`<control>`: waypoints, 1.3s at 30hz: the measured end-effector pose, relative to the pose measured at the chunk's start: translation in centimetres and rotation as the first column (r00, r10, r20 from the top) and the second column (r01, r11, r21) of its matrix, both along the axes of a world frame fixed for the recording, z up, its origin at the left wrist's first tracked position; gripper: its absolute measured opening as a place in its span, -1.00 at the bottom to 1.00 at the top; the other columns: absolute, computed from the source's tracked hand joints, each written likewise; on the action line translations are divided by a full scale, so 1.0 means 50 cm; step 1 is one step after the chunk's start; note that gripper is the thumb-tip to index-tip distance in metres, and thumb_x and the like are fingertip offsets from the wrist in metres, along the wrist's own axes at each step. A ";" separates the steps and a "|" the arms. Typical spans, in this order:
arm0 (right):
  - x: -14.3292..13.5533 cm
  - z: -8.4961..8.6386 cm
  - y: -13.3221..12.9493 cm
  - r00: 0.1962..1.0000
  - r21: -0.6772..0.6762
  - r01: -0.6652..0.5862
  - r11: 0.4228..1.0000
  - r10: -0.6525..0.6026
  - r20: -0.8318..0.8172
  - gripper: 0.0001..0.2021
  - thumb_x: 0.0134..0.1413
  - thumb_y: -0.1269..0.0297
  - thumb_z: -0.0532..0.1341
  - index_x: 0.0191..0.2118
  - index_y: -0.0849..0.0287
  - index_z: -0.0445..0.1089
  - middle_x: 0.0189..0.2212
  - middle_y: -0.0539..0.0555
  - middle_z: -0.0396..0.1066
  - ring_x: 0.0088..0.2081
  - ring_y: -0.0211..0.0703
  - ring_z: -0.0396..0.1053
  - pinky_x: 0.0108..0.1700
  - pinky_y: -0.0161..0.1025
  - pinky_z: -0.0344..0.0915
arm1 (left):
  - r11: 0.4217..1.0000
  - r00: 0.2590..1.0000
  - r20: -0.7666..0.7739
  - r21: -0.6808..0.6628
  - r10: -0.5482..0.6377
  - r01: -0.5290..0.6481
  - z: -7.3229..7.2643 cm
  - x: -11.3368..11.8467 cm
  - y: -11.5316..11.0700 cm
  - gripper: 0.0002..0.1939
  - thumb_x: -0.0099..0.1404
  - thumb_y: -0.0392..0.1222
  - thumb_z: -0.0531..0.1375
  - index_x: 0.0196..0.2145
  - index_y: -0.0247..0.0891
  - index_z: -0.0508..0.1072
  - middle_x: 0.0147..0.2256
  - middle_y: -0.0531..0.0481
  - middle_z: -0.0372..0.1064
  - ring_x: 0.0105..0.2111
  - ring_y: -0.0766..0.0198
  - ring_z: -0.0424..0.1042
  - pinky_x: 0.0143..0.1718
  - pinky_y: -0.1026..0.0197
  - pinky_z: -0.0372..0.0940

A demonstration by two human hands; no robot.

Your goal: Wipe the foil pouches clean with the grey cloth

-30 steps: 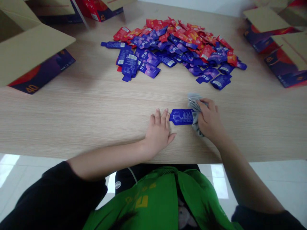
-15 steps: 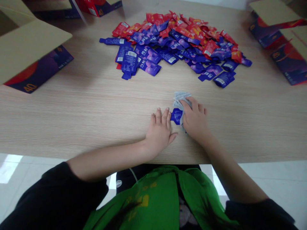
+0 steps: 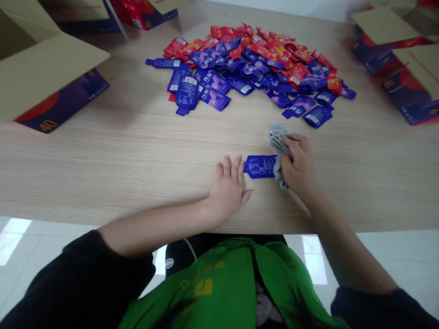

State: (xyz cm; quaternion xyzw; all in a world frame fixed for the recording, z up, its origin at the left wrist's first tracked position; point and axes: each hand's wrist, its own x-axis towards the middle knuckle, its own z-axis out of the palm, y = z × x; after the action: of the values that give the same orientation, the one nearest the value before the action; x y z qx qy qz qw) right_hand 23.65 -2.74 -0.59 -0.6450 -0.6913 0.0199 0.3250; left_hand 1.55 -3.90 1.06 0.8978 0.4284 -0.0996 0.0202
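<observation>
A blue sachet (image 3: 260,167) with white print lies flat on the table between my hands, its narrow neck pointing left. My left hand (image 3: 229,185) rests flat on the wood with fingers outstretched, the fingertips touching the sachet's neck end. In my right hand (image 3: 299,165) is a bunched grey cloth (image 3: 279,141), which covers the sachet's right end. My right fingers are closed round the cloth.
Farther back lies a wide pile of red and blue sachets (image 3: 247,68). An open carton (image 3: 65,103) stands at the left, with another carton (image 3: 146,16) behind it. More open cartons (image 3: 411,89) stand at the right. The table's front edge (image 3: 164,226) runs beneath my forearms.
My right hand has slid the cloth to the right along the sachet, uncovering more of its printed face. My left hand has stayed in place.
</observation>
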 end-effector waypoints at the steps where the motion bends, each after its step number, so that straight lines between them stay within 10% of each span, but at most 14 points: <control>1: -0.032 0.005 0.004 0.999 0.001 -0.035 0.999 0.034 0.019 -0.48 0.22 0.43 0.02 0.26 0.14 0.38 0.23 0.27 0.28 0.26 0.15 0.25 0.28 0.20 0.23 | 1.000 1.000 0.000 -0.005 0.001 -0.001 0.002 0.000 0.000 -0.15 0.54 0.20 -0.01 0.48 -0.56 0.02 0.49 -0.38 -0.21 0.44 -0.44 -0.05 0.34 -0.27 0.12; 8: -0.166 -0.005 0.010 0.930 -0.244 -0.044 0.969 0.128 0.344 -0.48 0.35 0.22 0.02 0.35 0.20 0.29 0.37 0.29 0.20 0.16 0.29 0.24 0.15 0.24 0.19 | 0.999 1.000 -0.004 -0.052 -0.005 0.005 0.008 0.002 0.002 -0.17 0.55 0.18 -0.01 0.47 -0.57 0.05 0.46 -0.44 -0.06 0.45 -0.44 -0.07 0.36 -0.28 0.08; 18: -0.035 -0.015 -0.039 0.923 -0.204 0.211 0.956 -0.126 0.364 -0.45 0.26 0.34 0.02 0.34 0.16 0.30 0.35 0.34 0.19 0.14 0.34 0.28 0.08 0.29 0.29 | 1.000 0.999 -0.041 -0.010 0.000 -0.001 0.001 0.005 0.000 -0.13 0.54 0.20 -0.01 0.49 -0.57 -0.04 0.50 -0.38 -0.25 0.44 -0.44 -0.05 0.34 -0.28 0.12; 25: 0.068 -0.042 -0.041 0.990 -0.111 0.082 0.990 -0.068 0.124 -0.38 0.12 0.46 0.06 0.33 0.18 0.33 0.20 0.34 0.28 0.26 0.21 0.27 0.27 0.24 0.28 | 1.000 1.000 -0.028 0.004 0.008 -0.008 0.000 0.004 -0.001 -0.17 0.54 0.19 -0.01 0.48 -0.53 0.03 0.50 -0.36 -0.20 0.44 -0.43 -0.03 0.34 -0.26 0.13; 31: -0.048 0.000 -0.002 0.998 0.089 -0.051 0.995 0.053 -0.023 -0.40 0.16 0.47 0.07 0.32 0.10 0.31 0.23 0.28 0.29 0.27 0.13 0.27 0.29 0.22 0.26 | 1.000 1.000 0.006 -0.004 0.011 -0.011 0.000 0.003 -0.001 -0.17 0.53 0.19 0.01 0.48 -0.53 0.04 0.50 -0.38 -0.20 0.45 -0.43 -0.06 0.34 -0.27 0.10; 39: -0.140 -0.012 0.004 0.949 -0.200 -0.024 0.980 0.085 0.304 -0.49 0.22 0.41 0.09 0.26 0.10 0.43 0.34 0.23 0.24 0.14 0.22 0.28 0.15 0.18 0.26 | 1.000 1.000 0.007 -0.026 0.010 -0.010 0.005 0.003 -0.001 -0.19 0.54 0.18 0.00 0.47 -0.52 0.06 0.47 -0.42 -0.08 0.44 -0.42 -0.03 0.34 -0.27 0.10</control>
State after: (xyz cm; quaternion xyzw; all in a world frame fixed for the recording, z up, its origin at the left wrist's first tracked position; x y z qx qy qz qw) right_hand 16.65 -2.54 -1.18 -0.6491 -0.7463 -0.0060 0.1471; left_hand 1.71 -3.97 1.32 0.8956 0.4316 -0.1019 0.0337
